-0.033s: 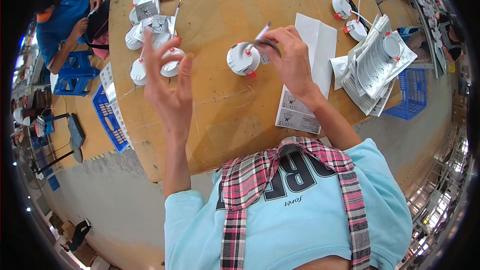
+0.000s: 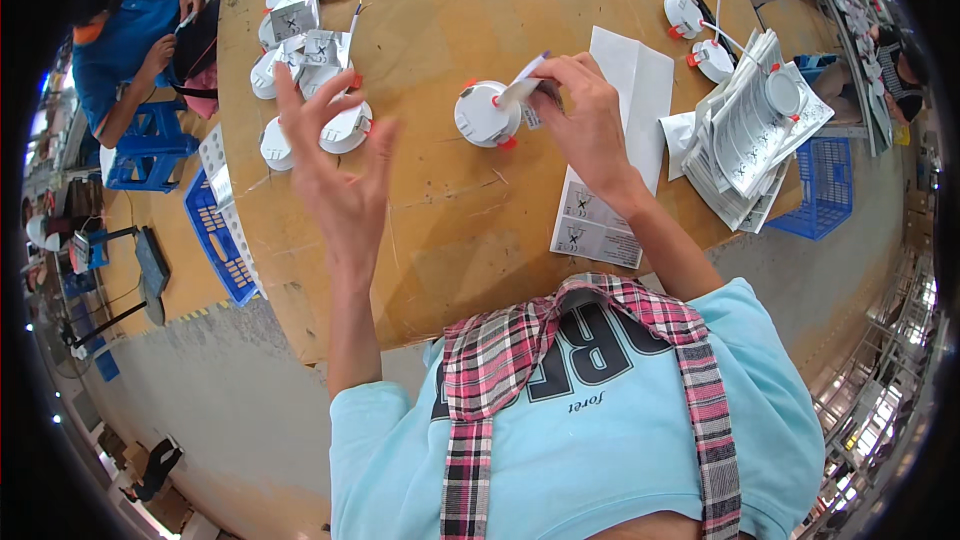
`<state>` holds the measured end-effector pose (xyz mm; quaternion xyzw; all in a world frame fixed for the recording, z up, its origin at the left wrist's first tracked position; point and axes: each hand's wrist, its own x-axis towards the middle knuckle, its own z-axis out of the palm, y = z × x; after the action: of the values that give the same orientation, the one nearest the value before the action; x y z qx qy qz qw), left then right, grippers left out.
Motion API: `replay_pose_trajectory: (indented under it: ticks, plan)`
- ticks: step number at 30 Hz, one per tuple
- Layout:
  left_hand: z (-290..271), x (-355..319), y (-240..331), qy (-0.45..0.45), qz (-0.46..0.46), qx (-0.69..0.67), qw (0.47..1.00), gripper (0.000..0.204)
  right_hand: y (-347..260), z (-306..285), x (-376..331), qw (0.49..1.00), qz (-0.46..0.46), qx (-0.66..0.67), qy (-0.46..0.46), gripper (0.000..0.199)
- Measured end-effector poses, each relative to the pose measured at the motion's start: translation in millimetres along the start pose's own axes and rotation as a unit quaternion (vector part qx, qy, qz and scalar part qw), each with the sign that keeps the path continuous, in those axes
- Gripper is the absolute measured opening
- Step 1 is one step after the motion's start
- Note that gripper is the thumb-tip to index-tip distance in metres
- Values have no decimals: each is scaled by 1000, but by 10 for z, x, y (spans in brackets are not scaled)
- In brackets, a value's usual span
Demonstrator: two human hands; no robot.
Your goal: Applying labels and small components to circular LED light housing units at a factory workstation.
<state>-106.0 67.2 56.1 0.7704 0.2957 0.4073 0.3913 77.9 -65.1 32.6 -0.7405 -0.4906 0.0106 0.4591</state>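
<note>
A round white downlight (image 2: pixel 487 115) with red clips lies on the table before me, its cable rising toward my right hand (image 2: pixel 588 120). That hand is closed in a pinch on a small white label (image 2: pixel 518 92) around the cable; its fingertips partly hide the label. My left hand (image 2: pixel 340 165) hovers with fingers spread and holds nothing. Just beyond it lies a group of similar downlights (image 2: pixel 345 128), some carrying silvery labels (image 2: pixel 325 47) on their cables. A printed label sheet (image 2: pixel 597 225) lies under my right forearm, partly beneath a white backing sheet (image 2: pixel 632 80).
At the right edge, a stack of label sheets (image 2: pixel 745 140) has a downlight (image 2: pixel 782 93) on top. Two further downlights (image 2: pixel 684 15) lie beyond it. A blue crate (image 2: pixel 822 185) stands off the right side, another blue basket (image 2: pixel 218 235) off the left. A co-worker (image 2: pixel 135 35) sits at far left.
The label in my right fingers has turned, showing a white face instead of a grey one. My left hand has shifted slightly left. The downlight has turned a little.
</note>
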Motion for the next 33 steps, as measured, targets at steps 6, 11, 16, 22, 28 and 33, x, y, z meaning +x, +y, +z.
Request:
replay_pose_trajectory:
  ticks: [6, 11, 16, 22, 28, 33]
  plan:
    - [631, -304, -242, -209, 120, 113, 964, 86, -166, -62, 14, 997, 48, 28, -61, 15]
    - [704, -117, -645, -186, 115, 183, 958, 78, -74, -330, 9, 968, 10, -122, -218, 17]
    - [548, -50, -596, -154, 101, 242, 953, 71, -163, -657, 76, 914, 148, -11, -378, 24]
    - [453, -123, 4, -160, -69, -173, 969, 62, -139, -707, 118, 900, 164, 50, -402, 30]
    - [495, -149, -285, -159, 116, 177, 964, 61, -193, -702, 112, 914, 156, 32, -372, 32]
    - [505, -351, -301, -219, 53, 240, 944, 57, -166, -714, 83, 919, 178, 52, -347, 32]
